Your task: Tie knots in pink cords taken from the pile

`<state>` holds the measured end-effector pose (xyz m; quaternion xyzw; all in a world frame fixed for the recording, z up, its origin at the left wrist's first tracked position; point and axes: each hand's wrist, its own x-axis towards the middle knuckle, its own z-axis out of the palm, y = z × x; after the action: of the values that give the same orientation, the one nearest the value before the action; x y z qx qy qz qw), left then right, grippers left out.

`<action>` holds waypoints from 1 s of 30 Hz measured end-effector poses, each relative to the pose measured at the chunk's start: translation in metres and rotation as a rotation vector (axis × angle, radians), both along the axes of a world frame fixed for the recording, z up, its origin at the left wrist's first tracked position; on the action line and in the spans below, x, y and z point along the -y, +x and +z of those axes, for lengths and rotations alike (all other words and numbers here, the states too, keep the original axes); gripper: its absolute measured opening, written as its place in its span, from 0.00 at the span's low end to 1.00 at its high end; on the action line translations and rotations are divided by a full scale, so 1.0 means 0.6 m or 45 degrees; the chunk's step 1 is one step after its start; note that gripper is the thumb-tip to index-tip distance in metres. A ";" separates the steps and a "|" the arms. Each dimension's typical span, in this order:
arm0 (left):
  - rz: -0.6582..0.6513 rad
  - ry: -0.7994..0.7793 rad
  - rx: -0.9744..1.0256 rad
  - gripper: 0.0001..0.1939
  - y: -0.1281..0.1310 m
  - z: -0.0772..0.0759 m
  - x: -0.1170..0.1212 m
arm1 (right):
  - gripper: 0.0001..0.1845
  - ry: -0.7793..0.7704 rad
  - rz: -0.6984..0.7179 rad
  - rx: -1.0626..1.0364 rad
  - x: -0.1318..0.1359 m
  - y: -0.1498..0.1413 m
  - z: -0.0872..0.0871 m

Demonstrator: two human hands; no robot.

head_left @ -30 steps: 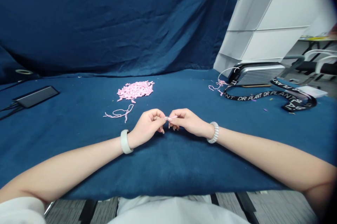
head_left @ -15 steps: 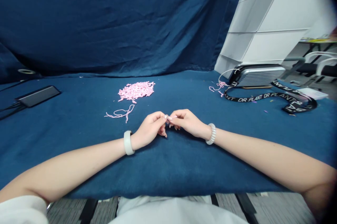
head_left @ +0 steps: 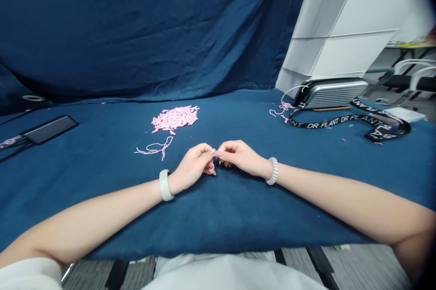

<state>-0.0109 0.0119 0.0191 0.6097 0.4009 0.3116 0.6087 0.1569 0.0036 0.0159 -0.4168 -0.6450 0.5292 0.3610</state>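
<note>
My left hand (head_left: pixel 196 163) is closed in a pinch, thumb against forefinger, over the middle of the blue cloth. My right hand (head_left: pixel 240 157) pinches in the same way, its fingertips meeting those of the left. Whatever lies between the fingertips is too small and too covered to name. Beyond the left hand lies a loose pink string (head_left: pixel 155 148). Farther back sits a heap of small pink pieces (head_left: pixel 175 118), which look knotted or crumpled.
A blue cloth (head_left: pixel 218 217) covers the table. At the left lies a dark flat device (head_left: pixel 51 129) with cables. A ridged silver case (head_left: pixel 335 94), a black lettered lanyard (head_left: pixel 327 124) and a pink thread tangle (head_left: pixel 284 107) are at the right. White chairs (head_left: pixel 417 76) stand beyond.
The camera view has shifted slightly. Both hands keep their pinch at nearly the same place; a bit of pink that showed by the right fingertips is now harder to see.
</note>
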 end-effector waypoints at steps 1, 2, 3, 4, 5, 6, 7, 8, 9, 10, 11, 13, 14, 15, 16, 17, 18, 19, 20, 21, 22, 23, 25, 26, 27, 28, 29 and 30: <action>-0.001 0.003 0.000 0.17 0.000 0.000 0.000 | 0.20 -0.003 -0.009 -0.019 -0.001 0.000 -0.001; 0.004 0.000 0.005 0.17 0.000 0.000 0.001 | 0.21 -0.014 -0.024 -0.050 -0.003 0.000 -0.002; 0.017 -0.009 0.016 0.17 0.001 0.000 0.001 | 0.21 -0.032 -0.040 -0.089 -0.004 0.000 -0.003; 0.034 -0.024 0.031 0.17 0.001 0.000 0.001 | 0.21 -0.055 -0.059 -0.130 -0.006 0.000 -0.004; 0.051 -0.045 0.049 0.16 0.000 0.000 0.001 | 0.21 -0.081 -0.078 -0.169 -0.008 -0.001 -0.005; 0.066 -0.073 0.071 0.16 0.000 0.001 0.000 | 0.21 -0.105 -0.092 -0.201 -0.009 -0.002 -0.006; 0.080 -0.109 0.097 0.16 -0.001 0.004 -0.001 | 0.21 -0.123 -0.101 -0.224 -0.010 -0.003 -0.007; 0.094 -0.150 0.129 0.16 -0.002 0.009 -0.004 | 0.20 -0.133 -0.107 -0.238 -0.011 -0.004 -0.008; 0.111 -0.189 0.164 0.16 -0.004 0.016 -0.009 | 0.20 -0.138 -0.111 -0.242 -0.012 -0.004 -0.008; 0.127 -0.214 0.190 0.17 -0.007 0.024 -0.016 | 0.19 -0.142 -0.111 -0.239 -0.012 -0.005 -0.009; 0.139 -0.208 0.199 0.17 -0.011 0.034 -0.027 | 0.19 -0.144 -0.109 -0.230 -0.012 -0.005 -0.009; 0.159 -0.044 0.112 0.16 -0.022 0.055 -0.058 | 0.18 -0.149 -0.094 -0.206 -0.011 -0.005 -0.010; 0.168 0.139 -0.014 0.15 -0.030 0.064 -0.078 | 0.17 -0.147 -0.087 -0.194 -0.011 -0.004 -0.010; 0.229 0.377 -0.167 0.15 -0.040 0.071 -0.101 | 0.17 -0.146 -0.076 -0.178 -0.011 -0.004 -0.010; 0.333 0.627 -0.342 0.15 -0.053 0.074 -0.125 | 0.17 -0.144 -0.071 -0.162 -0.010 -0.003 -0.009; 0.489 0.823 -0.554 0.16 -0.068 0.075 -0.148 | 0.17 -0.142 -0.069 -0.143 -0.010 -0.003 -0.008; 0.626 0.912 -0.805 0.18 -0.085 0.074 -0.170 | 0.17 -0.141 -0.066 -0.123 -0.009 -0.003 -0.007; 0.680 0.908 -0.900 0.18 -0.102 0.070 -0.190 | 0.17 -0.138 -0.064 -0.104 -0.008 -0.003 -0.006; 0.706 0.894 -0.956 0.17 -0.120 0.067 -0.206 | 0.17 -0.137 -0.060 -0.086 -0.007 -0.003 -0.004; 0.724 0.877 -1.009 0.15 -0.138 0.064 -0.218 | 0.17 -0.135 -0.055 -0.070 -0.006 -0.003 -0.002; 0.744 0.860 -1.052 0.13 -0.154 0.065 -0.227 | 0.17 -0.132 -0.050 -0.057 -0.005 -0.003 -0.001; 0.763 0.850 -1.082 0.13 -0.169 0.069 -0.233 | 0.17 -0.129 -0.047 -0.048 -0.004 -0.003 0.000; 0.772 0.843 -1.098 0.14 -0.190 0.092 -0.235 | 0.17 -0.127 -0.037 -0.031 -0.002 -0.003 0.001; 0.749 0.834 -1.083 0.15 -0.196 0.109 -0.232 | 0.18 -0.124 -0.030 -0.021 -0.002 -0.003 0.002; 0.706 0.811 -1.058 0.18 -0.199 0.128 -0.227 | 0.18 -0.119 -0.023 -0.008 -0.002 -0.002 0.002; 0.645 0.779 -0.987 0.22 -0.199 0.148 -0.219 | 0.18 -0.113 -0.014 0.006 -0.002 -0.002 0.002; 0.478 0.705 -0.774 0.26 -0.197 0.166 -0.209 | 0.18 -0.106 -0.007 0.020 -0.002 -0.002 0.002; 0.381 0.696 -0.596 0.30 -0.193 0.182 -0.198 | 0.19 -0.099 -0.001 0.031 -0.002 -0.002 0.001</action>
<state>-0.1264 0.1307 0.1280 0.7389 0.5155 0.3447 0.2637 0.1559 0.0050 0.0167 -0.4373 -0.6281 0.5485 0.3368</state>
